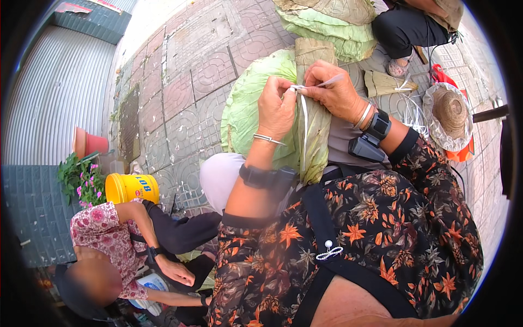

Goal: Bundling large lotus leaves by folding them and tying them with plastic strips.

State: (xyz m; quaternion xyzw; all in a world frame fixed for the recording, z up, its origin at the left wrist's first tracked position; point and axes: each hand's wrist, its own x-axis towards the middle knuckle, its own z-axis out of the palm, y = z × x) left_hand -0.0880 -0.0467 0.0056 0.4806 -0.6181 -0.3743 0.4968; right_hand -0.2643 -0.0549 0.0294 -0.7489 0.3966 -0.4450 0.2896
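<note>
On my lap lies a bundle of large pale-green leaves (253,95), perhaps lotus leaves, with a folded brownish dried leaf (317,143) along it. A flat white strip (304,131) runs down the dried leaf. Above the bundle, my left hand (275,109) pinches the strip between thumb and fingers. Close beside it my right hand (335,92) is closed on the same strip, with a loose end sticking out past its fingers. The fingertips nearly meet at a twisted or knotted spot; which of these it is I cannot tell.
Another leaf stack (332,27) stands on the paving ahead. At right are a folded dried leaf (388,83), white strips (417,114) and a straw hat (449,111). A person (144,240) sits at left near a yellow bucket (132,188); another person's leg (406,32) shows at upper right.
</note>
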